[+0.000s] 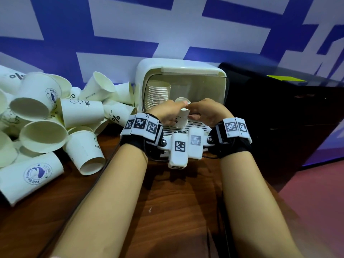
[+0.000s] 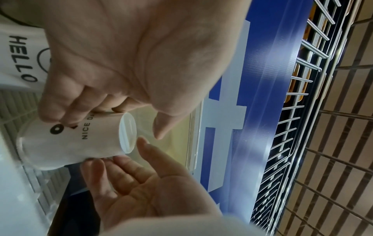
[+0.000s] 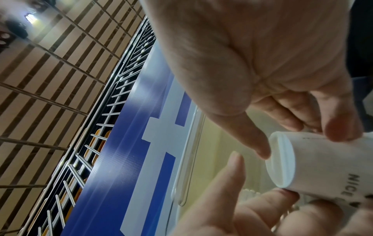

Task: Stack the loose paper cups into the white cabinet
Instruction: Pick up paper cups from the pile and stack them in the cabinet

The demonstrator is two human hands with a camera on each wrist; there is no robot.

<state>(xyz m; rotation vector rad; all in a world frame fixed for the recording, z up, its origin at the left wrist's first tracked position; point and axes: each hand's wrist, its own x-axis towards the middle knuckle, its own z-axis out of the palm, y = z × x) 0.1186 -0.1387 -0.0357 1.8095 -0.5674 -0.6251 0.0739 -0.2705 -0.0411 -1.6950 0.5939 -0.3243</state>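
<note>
Paper cup (image 1: 181, 116): white, printed "NICE DA…", held upside down, base up, at the open front of the white cabinet (image 1: 143, 71), above its slatted floor (image 1: 197, 123).

Left hand (image 1: 167, 112): fingers (image 2: 58, 108) curled round the cup wall, gripping it; the thumb sticks out near the base, and whether it touches is unclear.

Right hand (image 1: 208, 110): fingertips (image 3: 343, 127) rest against the same cup's other side, thumb tip at the base rim; a light 2-sided hold shared with the left hand.

Stack of nested cups (image 1: 158, 95): stands inside the cabinet at its left wall, rims showing as close rings, just left of the held cup.

Loose paper cups (image 1: 46, 116): a jumbled pile on the wooden table (image 1: 167, 211), left of the cabinet; some lie on their sides, some mouth-forward; prints include "HELLO", a "%" mark and a round blue emblem.

Black unit (image 1: 279, 108): directly right of the cabinet.

Blue-and-white patterned wall (image 1: 167, 25): behind everything.
</note>
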